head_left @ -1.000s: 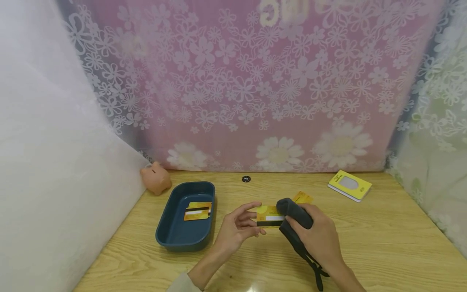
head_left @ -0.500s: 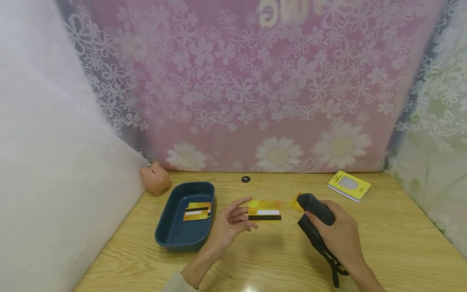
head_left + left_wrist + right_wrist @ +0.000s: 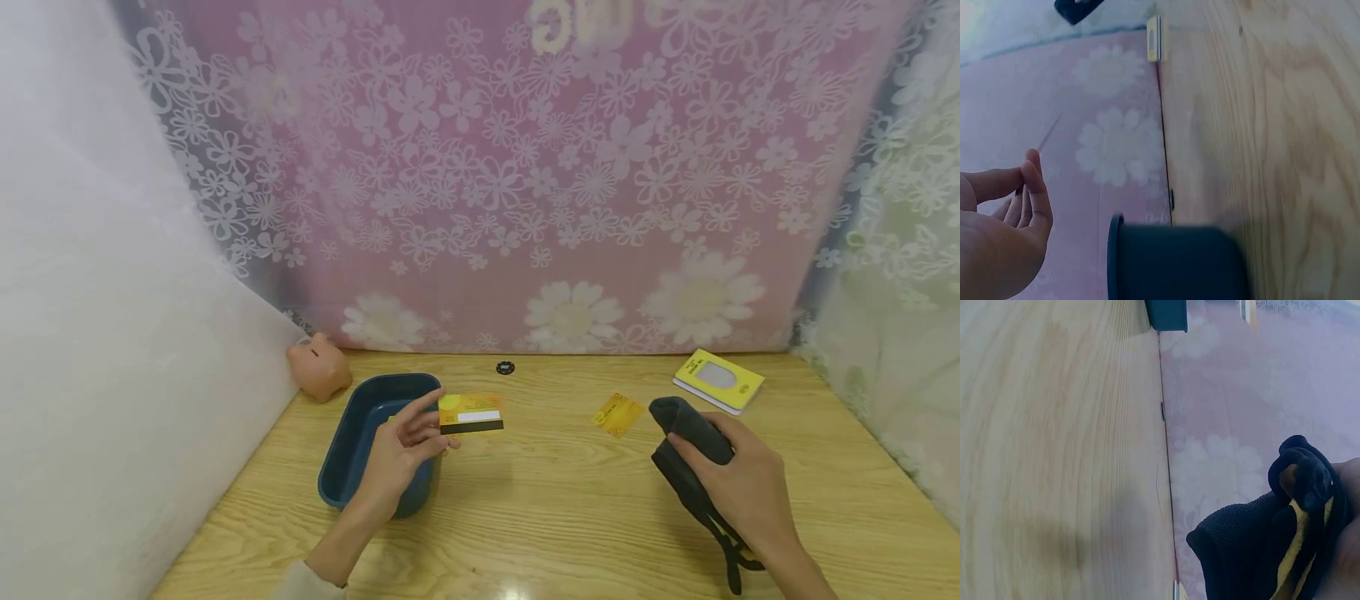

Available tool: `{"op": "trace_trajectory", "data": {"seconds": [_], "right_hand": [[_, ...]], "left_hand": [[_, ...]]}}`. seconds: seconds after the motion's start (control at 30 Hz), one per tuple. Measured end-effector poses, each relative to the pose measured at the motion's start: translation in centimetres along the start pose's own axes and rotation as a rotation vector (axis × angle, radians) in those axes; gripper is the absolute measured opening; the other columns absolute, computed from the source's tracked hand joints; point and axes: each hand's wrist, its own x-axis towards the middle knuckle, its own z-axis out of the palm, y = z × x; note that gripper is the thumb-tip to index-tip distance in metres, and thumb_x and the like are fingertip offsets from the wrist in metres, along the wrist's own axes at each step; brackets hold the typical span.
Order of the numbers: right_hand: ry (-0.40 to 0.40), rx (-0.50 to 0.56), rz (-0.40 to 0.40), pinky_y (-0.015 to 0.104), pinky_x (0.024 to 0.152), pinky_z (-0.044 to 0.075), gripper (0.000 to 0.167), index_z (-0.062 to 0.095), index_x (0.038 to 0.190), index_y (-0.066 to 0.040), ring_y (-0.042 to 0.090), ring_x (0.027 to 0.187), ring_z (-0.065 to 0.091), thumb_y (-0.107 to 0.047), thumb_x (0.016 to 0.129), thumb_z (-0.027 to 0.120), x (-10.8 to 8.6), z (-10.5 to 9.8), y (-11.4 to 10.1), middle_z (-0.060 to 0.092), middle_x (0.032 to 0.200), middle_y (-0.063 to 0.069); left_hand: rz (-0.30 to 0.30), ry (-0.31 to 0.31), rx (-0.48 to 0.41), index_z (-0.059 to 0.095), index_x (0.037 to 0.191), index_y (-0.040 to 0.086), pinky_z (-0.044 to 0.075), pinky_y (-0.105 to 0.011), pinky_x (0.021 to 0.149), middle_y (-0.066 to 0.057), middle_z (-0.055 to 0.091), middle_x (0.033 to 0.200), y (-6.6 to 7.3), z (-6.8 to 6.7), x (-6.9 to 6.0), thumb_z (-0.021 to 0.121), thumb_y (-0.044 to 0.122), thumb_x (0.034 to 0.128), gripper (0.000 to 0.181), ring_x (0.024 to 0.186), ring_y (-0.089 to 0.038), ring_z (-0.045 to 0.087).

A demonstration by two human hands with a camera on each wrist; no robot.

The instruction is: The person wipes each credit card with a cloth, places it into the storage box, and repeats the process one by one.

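Note:
My left hand [image 3: 393, 458] pinches a yellow-orange card [image 3: 471, 408] with a black stripe and a white strip. It is over the right side of a dark blue tray [image 3: 335, 467]. In the left wrist view the card [image 3: 1050, 132] shows edge-on between thumb and fingers. My hand hides most of the cards inside the tray. On the right, my right hand [image 3: 750, 487] grips a bunched dark cloth drawstring pouch [image 3: 693, 437] with cords hanging below. Yellow shows among its folds in the right wrist view. A second yellow card [image 3: 618, 414] lies on the table between the hands.
A piggy bank [image 3: 320, 367] stands behind the tray at the left wall. Near the back edge lies a black poker chip [image 3: 506, 367]. A yellow booklet-like pack [image 3: 718, 381] sits at the back right. A floral curtain [image 3: 480, 208] closes off the rear.
The card in my left hand has come away from the pouch and moved left to the tray. My right hand has drawn the pouch to the right, uncovering the card on the table.

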Motion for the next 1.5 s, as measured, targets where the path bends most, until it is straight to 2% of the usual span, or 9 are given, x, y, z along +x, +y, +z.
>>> {"op": "trace_trajectory", "data": {"seconds": [0.23, 0.37, 0.47, 0.63, 0.73, 0.83, 0.97, 1.2, 1.5], "right_hand": [[-0.014, -0.014, 0.017, 0.021, 0.055, 0.051, 0.042, 0.072, 0.121, -0.006, 0.042, 0.086, 0.073, -0.03, 0.089, 0.085, 0.1, -0.8, 0.7, 0.074, 0.111, 0.025], [-0.005, -0.022, 0.005, 0.02, 0.053, 0.05, 0.045, 0.072, 0.123, -0.003, 0.045, 0.084, 0.072, -0.029, 0.089, 0.085, 0.4, -1.1, 0.8, 0.072, 0.112, 0.029], [-0.003, -0.027, 0.005, 0.02, 0.052, 0.049, 0.046, 0.071, 0.123, -0.003, 0.045, 0.084, 0.072, -0.029, 0.089, 0.085, 0.6, -1.3, 1.0, 0.072, 0.111, 0.029], [-0.007, -0.042, 0.036, 0.018, 0.053, 0.048, 0.048, 0.071, 0.125, -0.003, 0.046, 0.087, 0.072, -0.032, 0.089, 0.085, 0.5, -1.7, 1.4, 0.072, 0.113, 0.03], [-0.001, -0.05, 0.043, 0.018, 0.053, 0.047, 0.047, 0.071, 0.124, -0.003, 0.047, 0.089, 0.071, -0.032, 0.089, 0.085, 0.4, -1.9, 1.5, 0.072, 0.114, 0.03], [-0.004, -0.053, 0.033, 0.017, 0.055, 0.047, 0.046, 0.072, 0.123, -0.004, 0.047, 0.091, 0.071, -0.031, 0.089, 0.085, 0.4, -1.9, 1.4, 0.072, 0.114, 0.029], [-0.014, -0.04, 0.029, 0.016, 0.056, 0.048, 0.045, 0.072, 0.123, -0.005, 0.047, 0.092, 0.072, -0.031, 0.089, 0.086, 0.3, -1.8, 1.2, 0.073, 0.113, 0.028], [-0.014, -0.046, 0.012, 0.017, 0.057, 0.048, 0.044, 0.073, 0.121, -0.006, 0.047, 0.092, 0.072, -0.031, 0.088, 0.086, 0.3, -1.8, 0.8, 0.073, 0.112, 0.026], [-0.023, -0.05, 0.033, 0.018, 0.057, 0.049, 0.044, 0.073, 0.122, -0.007, 0.047, 0.092, 0.072, -0.033, 0.088, 0.085, 0.2, -1.9, 0.8, 0.073, 0.113, 0.026]], "left_hand": [[-0.012, 0.117, 0.115, 0.054, 0.152, 0.021, 0.062, -0.041, 0.088, -0.019, 0.064, 0.134, 0.6, -3.7, 0.2, 0.068, -0.004, 0.0977, 0.061, 0.098, -0.027, 0.074], [-0.035, 0.178, 0.201, 0.054, 0.153, 0.018, 0.061, -0.03, 0.089, -0.018, 0.062, 0.138, 0.5, -5.6, 0.5, 0.068, -0.003, 0.0983, 0.06, 0.098, -0.02, 0.074], [-0.058, 0.227, 0.24, 0.054, 0.153, 0.017, 0.059, -0.026, 0.088, -0.021, 0.063, 0.139, 0.0, -7.0, 0.8, 0.065, -0.006, 0.0985, 0.06, 0.096, -0.024, 0.076], [-0.115, 0.28, 0.308, 0.054, 0.153, 0.016, 0.058, -0.042, 0.097, -0.026, 0.059, 0.143, -1.3, -8.3, 1.5, 0.062, -0.009, 0.097, 0.062, 0.097, -0.03, 0.076], [-0.168, 0.269, 0.366, 0.051, 0.155, 0.013, 0.052, -0.054, 0.106, -0.028, 0.057, 0.144, -2.0, -8.8, 1.8, 0.061, -0.01, 0.0952, 0.065, 0.099, -0.03, 0.075], [-0.208, 0.238, 0.419, 0.049, 0.155, 0.009, 0.047, -0.059, 0.109, -0.028, 0.061, 0.139, -2.8, -9.1, 2.0, 0.06, -0.011, 0.0927, 0.067, 0.101, -0.03, 0.074], [-0.235, 0.178, 0.439, 0.049, 0.154, 0.004, 0.053, -0.055, 0.102, -0.028, 0.064, 0.133, -3.8, -9.3, 2.2, 0.058, -0.013, 0.0921, 0.065, 0.098, -0.029, 0.073], [-0.245, 0.101, 0.373, 0.045, 0.153, -0.006, 0.062, -0.04, 0.079, -0.033, 0.062, 0.13, -4.8, -9.2, 2.5, 0.058, -0.017, 0.0923, 0.063, 0.087, -0.028, 0.074], [-0.272, 0.108, 0.444, 0.043, 0.153, -0.008, 0.06, -0.045, 0.083, -0.033, 0.062, 0.133, -5.1, -9.4, 3.1, 0.065, -0.009, 0.0937, 0.063, 0.1, -0.033, 0.072]]}}
